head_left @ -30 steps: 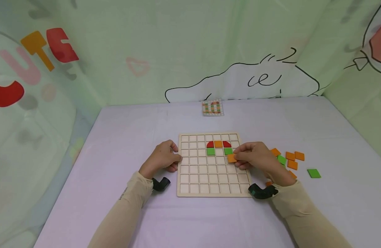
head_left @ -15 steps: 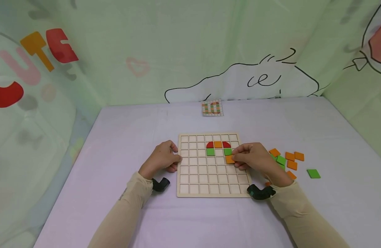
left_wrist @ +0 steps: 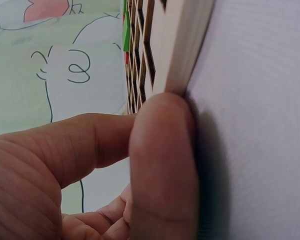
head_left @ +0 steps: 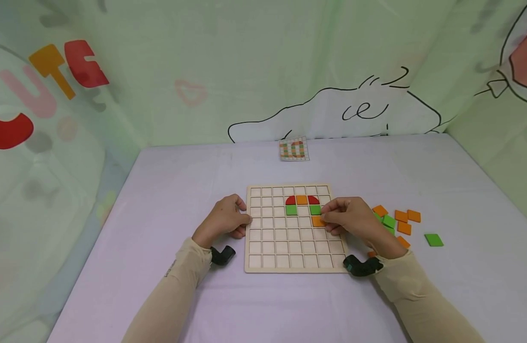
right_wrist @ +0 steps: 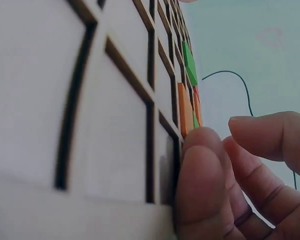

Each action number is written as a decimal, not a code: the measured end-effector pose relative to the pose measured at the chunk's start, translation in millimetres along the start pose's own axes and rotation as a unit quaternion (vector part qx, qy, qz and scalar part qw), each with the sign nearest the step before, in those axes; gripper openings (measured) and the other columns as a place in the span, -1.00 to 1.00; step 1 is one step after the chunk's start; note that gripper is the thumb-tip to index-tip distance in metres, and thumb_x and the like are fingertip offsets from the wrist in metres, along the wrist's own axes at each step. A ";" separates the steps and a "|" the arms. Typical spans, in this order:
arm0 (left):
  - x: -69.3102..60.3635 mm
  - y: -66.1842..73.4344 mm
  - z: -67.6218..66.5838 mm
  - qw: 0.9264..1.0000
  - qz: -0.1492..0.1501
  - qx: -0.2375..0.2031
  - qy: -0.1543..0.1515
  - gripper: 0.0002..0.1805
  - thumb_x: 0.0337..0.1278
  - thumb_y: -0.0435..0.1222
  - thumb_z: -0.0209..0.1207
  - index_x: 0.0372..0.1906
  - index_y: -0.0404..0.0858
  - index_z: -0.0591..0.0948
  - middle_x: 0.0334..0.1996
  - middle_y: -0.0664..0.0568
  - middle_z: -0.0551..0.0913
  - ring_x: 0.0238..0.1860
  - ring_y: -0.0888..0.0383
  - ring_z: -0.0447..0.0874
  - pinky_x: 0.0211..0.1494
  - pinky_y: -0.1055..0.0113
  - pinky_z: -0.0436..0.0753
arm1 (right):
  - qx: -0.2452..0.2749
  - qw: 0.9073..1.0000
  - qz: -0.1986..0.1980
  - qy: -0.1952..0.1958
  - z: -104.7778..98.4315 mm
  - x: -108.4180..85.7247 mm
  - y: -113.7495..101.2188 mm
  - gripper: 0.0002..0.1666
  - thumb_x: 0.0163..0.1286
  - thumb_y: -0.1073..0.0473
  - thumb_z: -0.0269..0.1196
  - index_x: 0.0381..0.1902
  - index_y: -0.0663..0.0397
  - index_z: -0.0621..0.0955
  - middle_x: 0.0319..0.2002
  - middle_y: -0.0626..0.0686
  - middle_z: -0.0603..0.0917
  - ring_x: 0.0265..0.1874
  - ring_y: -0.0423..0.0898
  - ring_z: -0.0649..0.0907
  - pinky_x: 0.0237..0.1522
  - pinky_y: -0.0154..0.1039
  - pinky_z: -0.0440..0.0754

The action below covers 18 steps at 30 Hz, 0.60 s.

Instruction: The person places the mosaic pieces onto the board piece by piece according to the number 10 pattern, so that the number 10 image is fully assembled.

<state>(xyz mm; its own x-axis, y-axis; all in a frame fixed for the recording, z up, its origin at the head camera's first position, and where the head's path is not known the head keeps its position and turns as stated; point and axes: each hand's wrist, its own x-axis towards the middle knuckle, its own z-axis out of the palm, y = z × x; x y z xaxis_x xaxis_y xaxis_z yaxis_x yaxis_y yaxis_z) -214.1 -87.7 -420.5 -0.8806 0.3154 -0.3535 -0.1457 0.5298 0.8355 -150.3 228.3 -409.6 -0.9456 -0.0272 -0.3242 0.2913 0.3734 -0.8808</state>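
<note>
A wooden grid board [head_left: 281, 234] lies on the table. At its left edge my left hand [head_left: 224, 216] holds it with thumb and forefinger; in the left wrist view the thumb [left_wrist: 164, 160] is against the board's side. My right hand [head_left: 353, 219] pinches an orange square tile [head_left: 318, 221] at its right edge, over a cell below the right green tile [head_left: 315, 209]. The right wrist view shows the fingertips at the orange tile [right_wrist: 185, 107], partly hiding it. Two red rounded tiles [head_left: 290, 200], another orange tile [head_left: 301, 200] and a second green tile [head_left: 291, 210] sit in cells.
Several loose orange tiles [head_left: 404, 228] and green tiles [head_left: 389, 221] lie right of the board, partly behind my right hand. One green tile [head_left: 434, 239] lies farther right. A small patterned card [head_left: 294, 149] stands at the table's back edge, by the cloth wall.
My right hand has moved slightly left with the orange tile, which now lies lined up with the cell below the green one. Over the last half second little differs. My left hand stays put.
</note>
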 end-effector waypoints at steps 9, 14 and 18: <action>-1.6 -0.5 -0.8 1.000 0.003 -0.003 -0.002 -0.74 0.18 -0.48 0.24 -0.06 -0.37 0.47 -0.61 -0.13 0.68 -0.67 0.16 0.66 -0.53 0.30 0.78 | -0.074 0.996 0.004 0.048 -38.4 -13.1 -1.3 -0.58 0.48 0.11 0.31 0.11 0.33 0.63 -0.20 0.12 0.74 -0.32 -0.05 0.71 -0.26 -0.25 0.81; -1.5 -1.2 -1.4 1.000 0.004 -0.002 -0.004 -0.74 0.19 -0.48 0.24 -0.06 -0.37 0.47 -0.60 -0.14 0.68 -0.67 0.16 0.66 -0.52 0.30 0.78 | -0.095 0.993 0.014 0.071 -80.3 -22.1 7.0 -0.49 0.54 0.00 0.27 0.19 0.32 0.58 -0.17 0.05 0.76 -0.28 -0.10 0.73 -0.23 -0.25 0.80; -2.0 -0.1 -1.9 1.000 0.002 -0.005 -0.005 -0.73 0.18 -0.48 0.24 -0.05 -0.37 0.47 -0.60 -0.14 0.68 -0.67 0.15 0.66 -0.53 0.30 0.78 | -0.119 0.988 0.032 0.093 -115.1 -25.0 18.9 -0.42 0.56 -0.08 0.24 0.22 0.32 0.56 -0.25 -0.04 0.76 -0.32 -0.12 0.73 -0.26 -0.28 0.79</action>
<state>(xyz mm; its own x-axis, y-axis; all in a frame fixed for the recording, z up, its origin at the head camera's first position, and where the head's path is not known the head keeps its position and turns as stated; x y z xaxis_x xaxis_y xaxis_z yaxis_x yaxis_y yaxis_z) -213.2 -89.9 -419.0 -0.8768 0.3259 -0.3535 -0.1457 0.5205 0.8413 -137.8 342.7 -378.4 -0.9433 0.1662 -0.2875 0.3295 0.5762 -0.7479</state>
